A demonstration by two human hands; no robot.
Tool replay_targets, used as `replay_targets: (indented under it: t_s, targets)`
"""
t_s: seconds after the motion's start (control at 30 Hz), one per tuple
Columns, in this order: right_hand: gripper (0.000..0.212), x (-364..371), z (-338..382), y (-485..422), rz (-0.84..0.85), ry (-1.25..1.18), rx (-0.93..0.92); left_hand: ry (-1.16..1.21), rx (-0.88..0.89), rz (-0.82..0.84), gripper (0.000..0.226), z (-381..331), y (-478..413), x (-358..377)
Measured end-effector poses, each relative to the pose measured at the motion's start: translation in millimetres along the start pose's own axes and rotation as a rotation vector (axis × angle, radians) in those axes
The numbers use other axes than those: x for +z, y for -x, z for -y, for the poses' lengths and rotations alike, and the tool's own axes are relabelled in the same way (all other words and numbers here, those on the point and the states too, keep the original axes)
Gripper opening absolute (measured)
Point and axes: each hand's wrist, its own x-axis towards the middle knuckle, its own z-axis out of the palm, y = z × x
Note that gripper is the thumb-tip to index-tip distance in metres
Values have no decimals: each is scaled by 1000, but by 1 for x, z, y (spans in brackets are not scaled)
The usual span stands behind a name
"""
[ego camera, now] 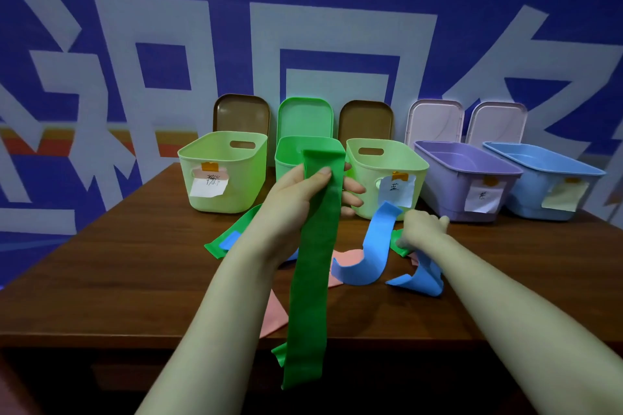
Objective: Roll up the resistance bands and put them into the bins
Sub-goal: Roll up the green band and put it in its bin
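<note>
**Item:** long, flat green elastic resistance band [313, 263].
**Place:** held up over the middle of the brown wooden bench [135, 246]. Its top is folded over in front of the bins and its tail hangs past the near edge.
**Hold:** left hand [296, 192], thumb in front and fingers [352, 194] behind, pinching the band just below the fold.
**Handling (judged):** light, thin, limp and stretchy, and it keeps no shape of its own. Best taken at one end, pinched across the full width and rolled from there. The roll likely needs a steady grip until it is in a bin, or it will spring open.

**Right hand** [421, 229]: low on the bench at right, fingers curled on a green band end [399, 244]. Whether this end belongs to the raised band cannot be told.

**Loose bands on the bench, none rolled:**
- second green band [229, 236], one, flat at left
- light blue band lengths, two, one curling upward [377, 246] and one nearer [421, 280], possibly a single band
- pink band [350, 259], at least one, mostly buried

**Bins, five, open, in a far row from left to right:**
- pale green plastic bin [222, 199]
- bright green bin [286, 158]
- second pale green bin [367, 185]
- purple bin [451, 192]
- light blue bin [529, 199]

**Lids, five,** leaning on the wall behind the bins:
- brown, two [241, 114]
- green, one [305, 118]
- pale pink, two [435, 121]

**Paper labels, four;** none is seen on the bright green bin.
</note>
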Motion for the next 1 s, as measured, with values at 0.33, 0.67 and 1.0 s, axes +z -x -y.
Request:
replay_targets:
  t_s: [0.33,0.67,1.0]
  targets:
    - [9,-36,-24,-7,-346,-738,132,41,27,-62,25,-3,-5,-2]
    - [24,-107,6,42,-495,-1532,-265,161,34,-300,27,-7,-13,1]
    - [8,-157,46,127,-351,-1610,-617,-46,252,-422,8,-25,-3,0]
